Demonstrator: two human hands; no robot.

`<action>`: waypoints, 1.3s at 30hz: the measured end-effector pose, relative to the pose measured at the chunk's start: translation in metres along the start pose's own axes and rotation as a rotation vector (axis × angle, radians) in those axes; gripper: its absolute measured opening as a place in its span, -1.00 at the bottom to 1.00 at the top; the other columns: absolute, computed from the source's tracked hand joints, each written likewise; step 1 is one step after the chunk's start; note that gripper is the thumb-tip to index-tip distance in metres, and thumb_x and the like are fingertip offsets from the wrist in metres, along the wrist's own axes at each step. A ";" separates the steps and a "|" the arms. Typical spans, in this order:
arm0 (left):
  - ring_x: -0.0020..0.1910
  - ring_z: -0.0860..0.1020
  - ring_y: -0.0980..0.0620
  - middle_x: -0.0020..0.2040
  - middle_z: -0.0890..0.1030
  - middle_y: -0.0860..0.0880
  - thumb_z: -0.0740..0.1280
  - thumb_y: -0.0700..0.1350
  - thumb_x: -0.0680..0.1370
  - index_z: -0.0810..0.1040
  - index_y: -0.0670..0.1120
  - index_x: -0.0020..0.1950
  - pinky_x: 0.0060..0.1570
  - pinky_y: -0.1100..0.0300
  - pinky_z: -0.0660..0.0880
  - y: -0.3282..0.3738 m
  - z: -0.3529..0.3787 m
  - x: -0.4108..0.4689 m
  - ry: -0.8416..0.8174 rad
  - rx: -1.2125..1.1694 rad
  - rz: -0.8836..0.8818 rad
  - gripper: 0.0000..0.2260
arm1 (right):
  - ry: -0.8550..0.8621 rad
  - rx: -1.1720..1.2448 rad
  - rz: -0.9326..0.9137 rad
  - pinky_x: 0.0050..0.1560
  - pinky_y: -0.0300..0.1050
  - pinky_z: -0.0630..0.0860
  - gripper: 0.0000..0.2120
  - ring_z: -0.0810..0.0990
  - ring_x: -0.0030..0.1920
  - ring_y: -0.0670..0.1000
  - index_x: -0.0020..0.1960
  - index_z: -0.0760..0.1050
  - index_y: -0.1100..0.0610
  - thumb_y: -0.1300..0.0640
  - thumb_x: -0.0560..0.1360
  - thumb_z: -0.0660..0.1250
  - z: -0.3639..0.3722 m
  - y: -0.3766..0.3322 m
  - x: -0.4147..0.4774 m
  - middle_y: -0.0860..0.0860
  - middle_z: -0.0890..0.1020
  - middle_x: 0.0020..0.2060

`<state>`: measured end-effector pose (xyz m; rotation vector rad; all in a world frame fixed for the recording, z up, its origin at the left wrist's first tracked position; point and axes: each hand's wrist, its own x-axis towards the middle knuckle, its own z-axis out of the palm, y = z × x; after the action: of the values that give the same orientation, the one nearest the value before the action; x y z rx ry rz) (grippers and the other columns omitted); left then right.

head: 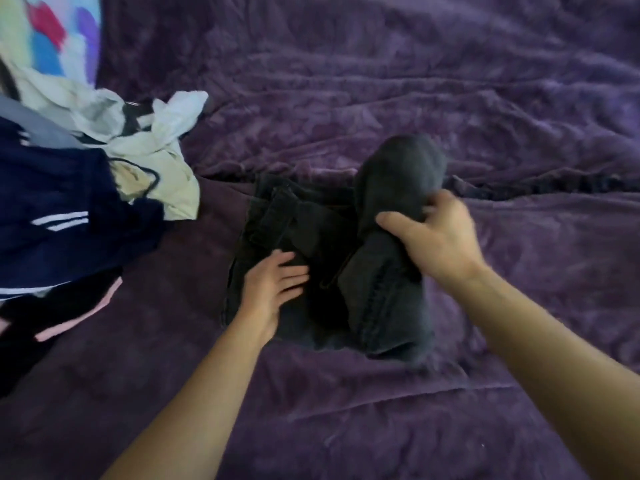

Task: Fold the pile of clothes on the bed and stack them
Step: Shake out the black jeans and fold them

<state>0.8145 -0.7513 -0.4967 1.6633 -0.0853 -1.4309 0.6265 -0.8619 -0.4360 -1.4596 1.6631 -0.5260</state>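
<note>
– On the purple bed (381, 81), near its middle, what is being folded?

– A pair of dark grey jeans (304, 230), going by the seams. They lie partly doubled over, a little way from the pile of clothes (86, 202) at the left edge.

– Why is the left hand (273, 289) flat on them?

– I'd say to pin the lower layer so it doesn't slide or unfold. The palm is down and the fingers are straight and spread, pressing rather than grasping.

– And the right hand (433, 237)?

– It grips a bunched length of the jeans, thumb on one side and fingers curled over the other. It holds the bundle (398, 174) raised above the bed at the garment's right side. My guess is that this part is to be laid across the pinned half.

– How do the arms sit?

– Both reach forward from the bottom of the view. The left wrist is low on the cloth, the right wrist higher and bent.

– How much is left to do?

– A good deal, I judge. A navy garment (62, 209) with white stripes and some pale crumpled clothes (152, 140) lie unfolded in the pile, and no finished stack is in view.
</note>
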 end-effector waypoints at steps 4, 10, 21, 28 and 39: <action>-0.10 0.59 -0.06 -0.05 0.60 -0.17 0.10 -0.05 0.67 0.50 -0.19 0.20 -0.07 0.09 0.50 0.015 -0.091 -0.012 0.375 -0.023 0.114 -0.70 | -0.246 -0.208 -0.128 0.08 -0.09 0.47 -0.37 0.57 0.15 0.13 0.25 0.42 0.10 -0.25 0.34 0.45 0.114 -0.064 -0.006 0.08 0.61 0.13; 0.45 0.24 -0.01 0.48 0.28 -0.02 0.13 0.12 0.60 0.31 0.11 0.47 0.37 0.14 0.18 -0.019 -0.107 -0.017 0.288 0.874 0.646 -0.57 | -0.474 -0.074 -0.237 0.12 -0.05 0.56 -0.68 0.65 0.01 0.06 0.33 0.46 0.17 0.26 0.59 0.20 0.179 -0.033 -0.017 0.12 0.60 0.15; 0.56 -0.19 -0.07 0.57 -0.28 -0.06 0.13 -0.03 0.56 -0.38 0.20 0.48 0.50 -0.15 0.00 -0.047 -0.116 0.081 -0.010 1.562 0.701 -0.26 | -0.254 -0.991 -0.487 0.43 0.42 -0.07 -0.34 -0.20 0.55 0.11 0.52 -0.28 -0.26 -0.43 0.50 -0.19 0.166 0.036 0.059 -0.02 -0.16 0.57; 0.55 -0.04 -0.14 0.57 -0.28 0.00 0.12 0.01 0.55 -0.37 0.28 0.46 0.45 -0.14 0.13 -0.042 -0.118 0.090 -0.105 1.507 0.694 -0.28 | -0.265 -0.963 -0.444 0.45 0.38 -0.05 -0.33 -0.17 0.56 0.09 0.51 -0.32 -0.26 -0.45 0.48 -0.24 0.175 0.052 0.067 -0.03 -0.14 0.57; 0.43 0.28 -0.25 0.52 0.16 -0.24 0.09 0.34 0.53 -0.23 0.20 0.54 0.32 -0.10 0.27 -0.003 -0.064 0.108 0.102 0.995 0.551 -0.29 | 0.033 -0.182 0.188 0.35 0.14 0.28 -0.17 0.33 0.41 0.25 0.44 -0.14 -0.43 -0.55 0.29 0.17 0.156 0.092 -0.013 0.00 -0.06 0.57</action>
<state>0.9005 -0.7751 -0.5851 2.2169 -1.2628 -0.8865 0.6968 -0.7954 -0.5896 -1.4085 1.8924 -0.3031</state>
